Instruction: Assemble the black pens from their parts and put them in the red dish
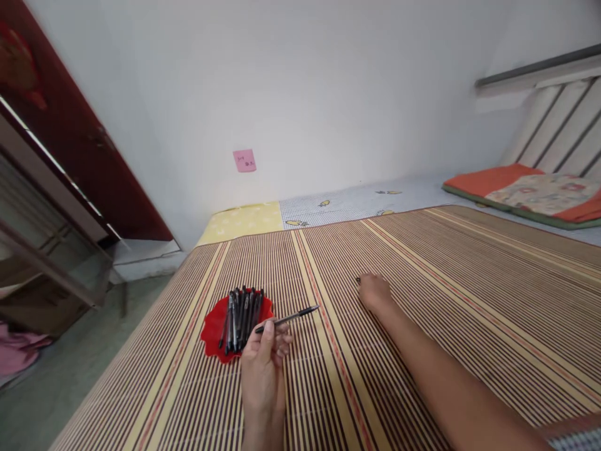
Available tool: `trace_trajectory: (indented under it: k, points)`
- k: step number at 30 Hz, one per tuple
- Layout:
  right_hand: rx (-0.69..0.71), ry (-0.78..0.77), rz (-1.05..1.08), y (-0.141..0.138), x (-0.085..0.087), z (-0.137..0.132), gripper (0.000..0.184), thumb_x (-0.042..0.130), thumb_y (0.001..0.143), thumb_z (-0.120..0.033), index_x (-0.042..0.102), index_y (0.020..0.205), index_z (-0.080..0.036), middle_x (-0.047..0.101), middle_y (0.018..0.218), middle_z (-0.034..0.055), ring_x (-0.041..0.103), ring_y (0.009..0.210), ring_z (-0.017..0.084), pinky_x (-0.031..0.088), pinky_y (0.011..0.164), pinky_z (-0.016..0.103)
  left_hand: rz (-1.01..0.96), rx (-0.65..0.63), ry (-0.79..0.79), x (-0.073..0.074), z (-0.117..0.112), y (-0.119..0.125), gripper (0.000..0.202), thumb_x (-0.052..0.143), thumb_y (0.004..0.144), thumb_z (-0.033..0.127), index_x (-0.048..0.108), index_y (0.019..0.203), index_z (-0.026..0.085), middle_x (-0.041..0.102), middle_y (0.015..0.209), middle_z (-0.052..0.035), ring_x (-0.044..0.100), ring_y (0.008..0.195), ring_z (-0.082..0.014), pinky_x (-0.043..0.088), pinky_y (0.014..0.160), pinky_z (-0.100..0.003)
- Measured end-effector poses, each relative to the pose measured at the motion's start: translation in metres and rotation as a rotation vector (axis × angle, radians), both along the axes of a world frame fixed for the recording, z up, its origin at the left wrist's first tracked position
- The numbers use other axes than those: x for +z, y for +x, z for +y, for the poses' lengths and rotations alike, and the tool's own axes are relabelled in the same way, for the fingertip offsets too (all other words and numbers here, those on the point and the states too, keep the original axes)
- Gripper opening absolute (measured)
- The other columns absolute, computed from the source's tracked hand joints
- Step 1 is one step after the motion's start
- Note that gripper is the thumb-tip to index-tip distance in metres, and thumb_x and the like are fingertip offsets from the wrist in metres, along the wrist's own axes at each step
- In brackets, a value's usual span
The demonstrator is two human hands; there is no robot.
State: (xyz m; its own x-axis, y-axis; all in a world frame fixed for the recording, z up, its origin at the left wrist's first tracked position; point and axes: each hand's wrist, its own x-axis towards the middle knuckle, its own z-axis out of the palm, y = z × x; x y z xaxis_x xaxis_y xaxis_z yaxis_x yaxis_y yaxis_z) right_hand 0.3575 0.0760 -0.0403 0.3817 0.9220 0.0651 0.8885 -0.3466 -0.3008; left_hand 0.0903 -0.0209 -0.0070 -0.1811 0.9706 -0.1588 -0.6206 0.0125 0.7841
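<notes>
My left hand [264,363] is closed on a black pen [290,317], which it holds nearly level with its tip pointing right, just above a striped bamboo mat [422,300]. Directly left of that hand lies a red scalloped dish [212,326] with several black pens [241,316] lying in it. My right hand [372,292] rests on the mat farther out, fingers curled down on a small dark thing [358,280] that I cannot make out; its forearm stretches back to the lower right.
The mat covers a bed with a yellow and patterned sheet [300,216] against a white wall. A pink note [245,160] sticks to the wall. A folded orange quilt [530,191] lies at the far right. A dark red cabinet [70,138] stands left, beside the floor.
</notes>
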Motion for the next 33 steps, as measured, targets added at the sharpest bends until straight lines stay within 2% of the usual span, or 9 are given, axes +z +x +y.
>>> trace_trajectory:
  k: [4, 6, 8, 10, 13, 16, 23, 29, 33]
  points:
    - [0.03, 0.039, 0.091, -0.01, -0.006, -0.008, 0.024, 0.05, 0.085, -0.001, 0.072, 0.095, -0.002, 0.067, 0.11, 0.0295, 0.06, 0.11, 0.036, 0.042, 0.092, 0.045, -0.038, 0.02, 0.004, 0.0, 0.001, -0.001, 0.034, 0.086, 0.068, 0.031, 0.064, 0.085, 0.011, 0.071, 0.074, -0.0064, 0.064, 0.058, -0.0108, 0.053, 0.056, -0.018]
    - [0.061, 0.068, 0.178, -0.019, 0.0, -0.018, 0.014, 0.059, 0.084, -0.006, 0.072, 0.092, -0.005, 0.07, 0.103, 0.025, 0.063, 0.105, 0.034, 0.045, 0.089, 0.043, -0.066, 0.025, 0.002, 0.0, 0.002, -0.002, 0.031, 0.085, 0.071, 0.029, 0.062, 0.082, 0.012, 0.07, 0.071, -0.0056, 0.063, 0.056, -0.0103, 0.053, 0.055, -0.018]
    - [0.11, 0.106, 0.288, -0.029, 0.01, -0.031, 0.012, 0.065, 0.086, -0.018, 0.07, 0.095, -0.011, 0.072, 0.098, 0.0166, 0.067, 0.095, 0.027, 0.05, 0.083, 0.037, -0.09, 0.037, -0.014, 0.002, 0.001, -0.002, 0.025, 0.081, 0.075, 0.026, 0.061, 0.081, 0.012, 0.069, 0.07, -0.0053, 0.062, 0.055, -0.0101, 0.053, 0.053, -0.018]
    - [0.165, 0.21, 0.517, -0.041, 0.021, -0.048, 0.019, 0.062, 0.09, -0.029, 0.067, 0.103, -0.015, 0.073, 0.097, 0.0095, 0.069, 0.088, 0.02, 0.054, 0.076, 0.03, -0.102, 0.071, -0.038, 0.004, 0.0, -0.002, 0.017, 0.075, 0.081, 0.021, 0.061, 0.082, 0.012, 0.068, 0.069, -0.0055, 0.062, 0.054, -0.0099, 0.053, 0.052, -0.018]
    - [0.198, 0.489, 1.175, -0.061, 0.034, -0.077, 0.025, 0.069, 0.084, -0.036, 0.066, 0.1, -0.017, 0.073, 0.091, 0.0066, 0.07, 0.08, 0.018, 0.056, 0.072, 0.03, -0.105, 0.107, -0.068, 0.008, -0.002, -0.002, 0.008, 0.066, 0.088, 0.015, 0.061, 0.083, 0.012, 0.068, 0.07, -0.0065, 0.062, 0.054, -0.0099, 0.053, 0.051, -0.018]
    - [0.175, 0.56, 1.473, -0.079, 0.038, -0.099, 0.029, 0.077, 0.077, -0.039, 0.068, 0.095, -0.018, 0.074, 0.092, 0.0058, 0.069, 0.079, 0.017, 0.058, 0.076, 0.03, -0.118, 0.109, -0.082, 0.009, -0.003, -0.001, 0.01, 0.062, 0.091, 0.014, 0.06, 0.081, 0.011, 0.068, 0.07, -0.0073, 0.061, 0.053, -0.0094, 0.051, 0.049, -0.017]
    - [0.195, 0.547, 1.497, -0.093, 0.035, -0.107, 0.027, 0.081, 0.074, -0.038, 0.071, 0.092, -0.019, 0.074, 0.089, 0.0046, 0.07, 0.082, 0.017, 0.058, 0.078, 0.029, -0.125, 0.101, -0.083, 0.008, -0.001, 0.0, 0.011, 0.065, 0.089, 0.016, 0.059, 0.081, 0.012, 0.067, 0.068, -0.007, 0.062, 0.054, -0.0101, 0.053, 0.052, -0.017]
    - [0.296, 0.486, 1.362, -0.095, 0.048, -0.112, 0.026, 0.08, 0.073, -0.037, 0.072, 0.088, -0.018, 0.074, 0.084, 0.0057, 0.071, 0.078, 0.018, 0.059, 0.073, 0.03, -0.065, 0.019, -0.02, 0.007, -0.005, 0.004, 0.04, 0.09, 0.061, 0.032, 0.06, 0.078, 0.014, 0.068, 0.067, -0.0036, 0.061, 0.054, -0.0101, 0.053, 0.053, -0.018]
    - [0.295, 0.535, 1.353, -0.102, 0.05, -0.113, 0.026, 0.081, 0.07, -0.037, 0.072, 0.083, -0.016, 0.072, 0.073, 0.0044, 0.069, 0.065, 0.016, 0.059, 0.065, 0.028, -0.011, -0.061, -0.01, 0.011, -0.008, 0.006, 0.046, 0.092, 0.056, 0.037, 0.058, 0.077, 0.015, 0.068, 0.066, -0.0027, 0.06, 0.054, -0.0093, 0.051, 0.055, -0.018]
